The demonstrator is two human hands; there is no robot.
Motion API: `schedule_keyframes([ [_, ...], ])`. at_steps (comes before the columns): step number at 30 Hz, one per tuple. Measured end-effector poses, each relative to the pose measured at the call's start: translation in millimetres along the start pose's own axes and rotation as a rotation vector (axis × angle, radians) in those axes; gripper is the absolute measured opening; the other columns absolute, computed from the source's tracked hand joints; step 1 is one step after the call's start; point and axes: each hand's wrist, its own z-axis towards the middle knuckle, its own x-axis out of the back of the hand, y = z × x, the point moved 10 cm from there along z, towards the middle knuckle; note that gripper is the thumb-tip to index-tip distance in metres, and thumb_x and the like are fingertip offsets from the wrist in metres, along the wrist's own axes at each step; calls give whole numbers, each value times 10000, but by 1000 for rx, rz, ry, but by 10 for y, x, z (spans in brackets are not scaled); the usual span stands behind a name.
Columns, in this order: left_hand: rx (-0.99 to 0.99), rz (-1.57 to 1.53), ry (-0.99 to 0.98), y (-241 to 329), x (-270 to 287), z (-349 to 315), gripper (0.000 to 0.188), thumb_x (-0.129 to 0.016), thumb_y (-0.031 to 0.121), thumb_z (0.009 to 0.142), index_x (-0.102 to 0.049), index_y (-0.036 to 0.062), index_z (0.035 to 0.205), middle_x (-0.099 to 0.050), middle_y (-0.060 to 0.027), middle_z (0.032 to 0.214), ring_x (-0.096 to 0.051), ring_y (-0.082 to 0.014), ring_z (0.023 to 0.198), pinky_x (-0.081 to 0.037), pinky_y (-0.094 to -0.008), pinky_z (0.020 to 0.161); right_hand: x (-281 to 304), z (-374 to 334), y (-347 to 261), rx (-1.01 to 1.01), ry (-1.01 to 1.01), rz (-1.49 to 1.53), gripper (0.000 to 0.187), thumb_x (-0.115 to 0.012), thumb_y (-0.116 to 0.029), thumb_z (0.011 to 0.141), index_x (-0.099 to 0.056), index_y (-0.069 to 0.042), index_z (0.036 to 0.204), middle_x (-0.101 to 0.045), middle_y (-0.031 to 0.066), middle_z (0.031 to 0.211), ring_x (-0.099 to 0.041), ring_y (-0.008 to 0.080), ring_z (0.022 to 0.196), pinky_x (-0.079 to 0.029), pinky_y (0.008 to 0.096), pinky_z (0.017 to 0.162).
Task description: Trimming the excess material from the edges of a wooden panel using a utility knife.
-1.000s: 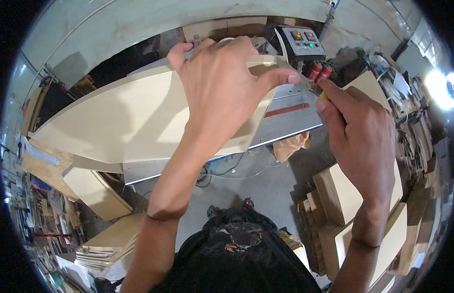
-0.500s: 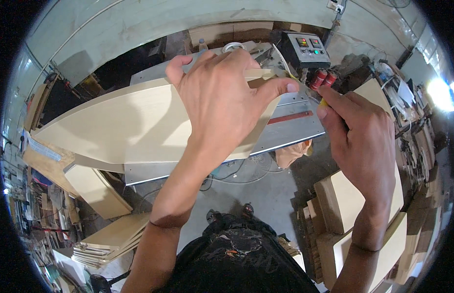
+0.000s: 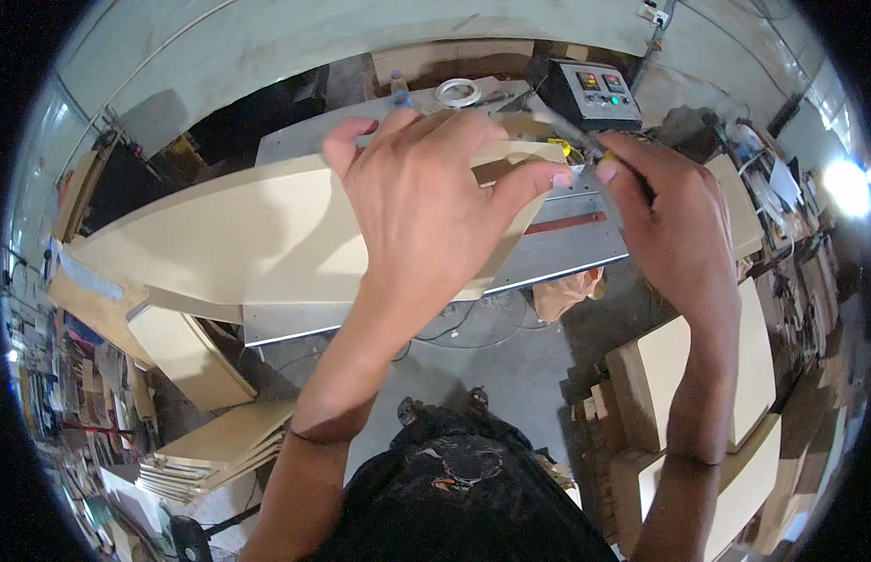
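A long cream-coloured panel (image 3: 229,234) with a pointed left end lies across the grey metal work table (image 3: 567,245). My left hand (image 3: 421,187) grips it near its right end, the fingers bent over the far edge and the thumb stretched toward the right corner. Pinched in my right hand (image 3: 674,211) is a slim grey tool with a yellow handle (image 3: 606,159), just right of that corner. Its far end is blurred by motion, so its exact kind cannot be made out.
A control box (image 3: 595,96) with lit displays stands at the far right, near a white ring (image 3: 458,93) and a bottle (image 3: 399,89). Stacked cream panels (image 3: 726,375) rise at my right; more panels (image 3: 197,361) lean at the lower left. A brown bag (image 3: 565,296) hangs below the table edge.
My right hand has moved slightly up and left with the tool, whose grey length now shows blurred beside the panel's corner. The left hand keeps its place on the panel.
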Motion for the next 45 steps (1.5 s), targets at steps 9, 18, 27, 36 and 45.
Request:
schedule_keyframes([
  [9, -113, -127, -68, -16, 15, -87, 273, -732, 299, 662, -649, 91, 818, -638, -41, 735, -563, -224, 751, -297, -372, 770, -742, -123, 286, -680, -254, 1011, 292, -678, -335, 780, -590, -58, 808, -491, -14, 614, -468, 78, 491, -359, 224, 437],
  [18, -272, 190, -26, -475, 409, -211, 397, -720, 346, 707, -644, 98, 1008, -590, -79, 1104, -511, -249, 1085, -284, -422, 985, -736, -146, 287, -729, -134, 1253, 177, -657, -186, 742, -618, -28, 812, -538, 24, 583, -472, 106, 459, -368, 244, 432],
  [27, 875, -611, 971, -3760, 2416, -1708, 635, -635, 424, 779, -453, -18, 1197, -502, -125, 1062, -513, -247, 895, -436, -389, 810, -972, -933, 239, -794, 54, 1252, 347, -515, -335, 914, -604, -15, 1013, -586, 34, 707, -511, 100, 501, -407, 234, 462],
  [36, 1143, -177, 458, -3378, 3502, -3042, 297, -512, 94, 738, -555, -6, 1014, -594, -127, 898, -600, -239, 774, -502, -329, 713, -1648, -3160, -438, -1323, -113, 1539, 306, -513, -299, 905, -582, -28, 1030, -589, 73, 933, -552, 176, 871, -454, 306, 748],
  [45, 1557, -785, 720, -3625, 3209, -3989, 302, -434, 14, 685, -524, -72, 960, -574, -118, 866, -608, -222, 769, -532, -317, 650, -1320, -4022, -1014, -1440, 121, 1024, 299, -536, -274, 854, -567, -24, 1017, -579, 110, 960, -548, 203, 858, -459, 302, 709],
])
